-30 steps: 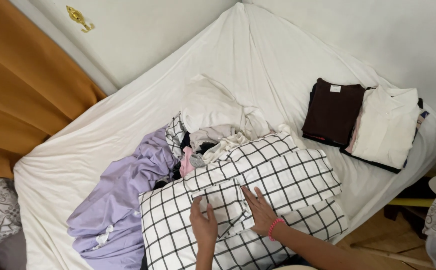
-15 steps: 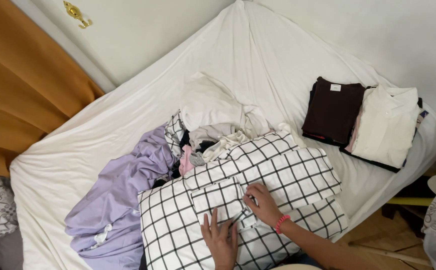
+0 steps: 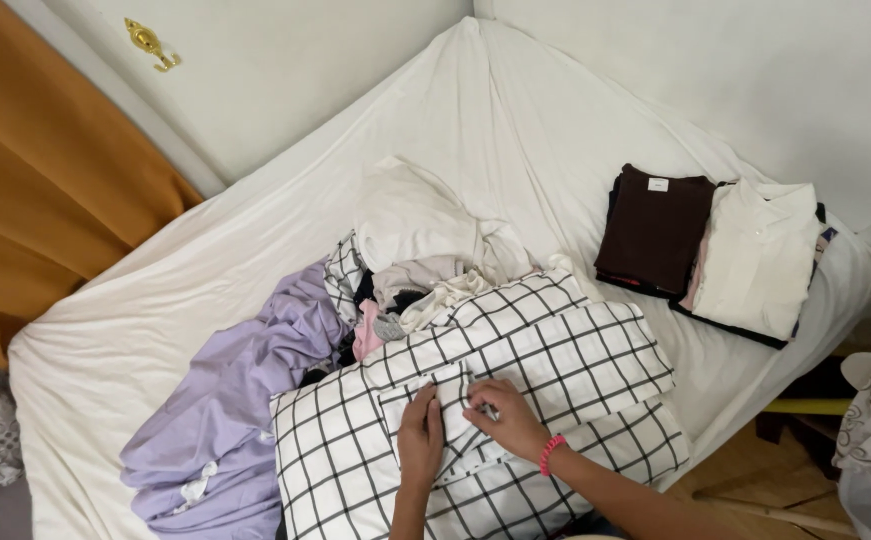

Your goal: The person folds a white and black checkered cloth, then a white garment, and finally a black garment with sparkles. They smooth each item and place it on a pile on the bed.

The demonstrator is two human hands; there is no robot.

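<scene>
Now both hands press the checked shirt flat on the bed — left hand open, right hand pinching its placket, purple cloth leftward.

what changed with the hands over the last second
The left hand slid up and in from lower on the checked shirt to meet the right hand at its front pocket. The lilac garment, loose heap and folded stacks stayed put.
</scene>
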